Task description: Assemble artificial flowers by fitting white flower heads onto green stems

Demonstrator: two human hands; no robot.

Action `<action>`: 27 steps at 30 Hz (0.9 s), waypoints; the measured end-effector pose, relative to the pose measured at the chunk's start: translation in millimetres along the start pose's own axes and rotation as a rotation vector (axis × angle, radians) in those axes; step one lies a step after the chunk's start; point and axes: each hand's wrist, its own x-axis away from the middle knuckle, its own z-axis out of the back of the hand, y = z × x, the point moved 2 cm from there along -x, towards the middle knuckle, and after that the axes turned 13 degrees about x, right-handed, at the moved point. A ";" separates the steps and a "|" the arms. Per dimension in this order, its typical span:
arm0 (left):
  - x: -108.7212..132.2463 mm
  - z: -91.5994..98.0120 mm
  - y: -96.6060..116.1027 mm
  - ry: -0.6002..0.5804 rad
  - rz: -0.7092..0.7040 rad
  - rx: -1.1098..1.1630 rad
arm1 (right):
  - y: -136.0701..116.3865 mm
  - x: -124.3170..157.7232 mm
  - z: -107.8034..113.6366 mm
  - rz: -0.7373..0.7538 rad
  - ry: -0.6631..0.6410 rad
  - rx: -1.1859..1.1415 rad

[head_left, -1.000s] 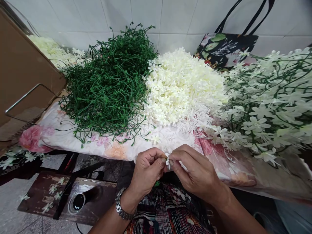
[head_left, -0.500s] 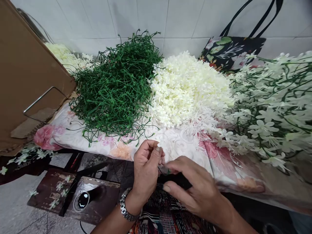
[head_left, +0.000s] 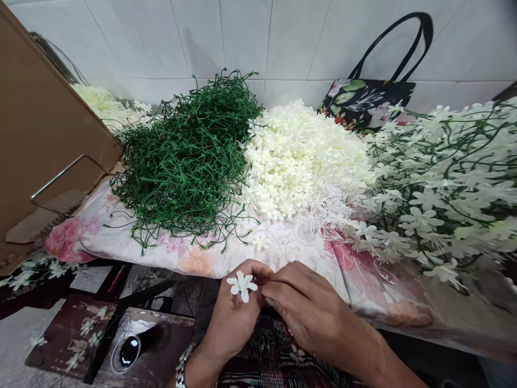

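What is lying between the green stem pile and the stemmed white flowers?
In the head view, a pile of cream blossoms lies there, with white strands at its front.

Silver metal-link watch [head_left: 181, 368] and a dark garment [head_left: 269, 358] with white and reddish patterning

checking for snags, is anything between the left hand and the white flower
Nothing visible: the white flower sits right against the left hand, on its thumb side. The right hand is alongside, not between them.
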 end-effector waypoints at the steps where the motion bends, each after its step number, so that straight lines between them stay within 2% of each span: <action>1: -0.1 0.3 -1.9 0.024 0.000 0.011 | -0.2 -0.5 -0.4 0.003 -0.012 -0.011; 3: -1.0 2.5 -5.4 0.121 -0.034 0.047 | 3.8 -0.9 -0.1 0.000 -0.033 -0.051; 5: -3.1 5.1 -7.3 0.180 -0.068 0.070 | 15.9 -0.9 2.8 -0.030 -0.001 -0.047; 7: -7.2 7.3 -7.1 0.170 -0.046 0.084 | 34.7 -1.0 6.5 -0.084 0.050 0.079; 8: -10.0 8.4 -5.9 0.155 -0.029 0.087 | 45.1 -1.3 7.1 -0.110 0.032 0.182; 11: -20.1 11.7 1.2 0.150 -0.034 0.049 | 71.5 -2.9 3.0 -0.118 -0.149 0.433; 14: -29.5 12.7 9.9 0.188 -0.130 -0.073 | 84.4 -2.7 -5.7 -0.085 -0.307 0.565; 16: -33.9 12.1 13.2 0.197 -0.165 -0.155 | 87.8 -1.2 -10.2 -0.081 -0.322 0.583; 22: -39.8 12.5 12.8 0.213 -0.199 -0.278 | 88.6 1.5 -9.5 -0.087 -0.235 0.487; 27: -39.3 11.4 17.8 0.234 -0.250 -0.342 | 69.9 -9.3 -2.4 -0.083 -0.165 0.263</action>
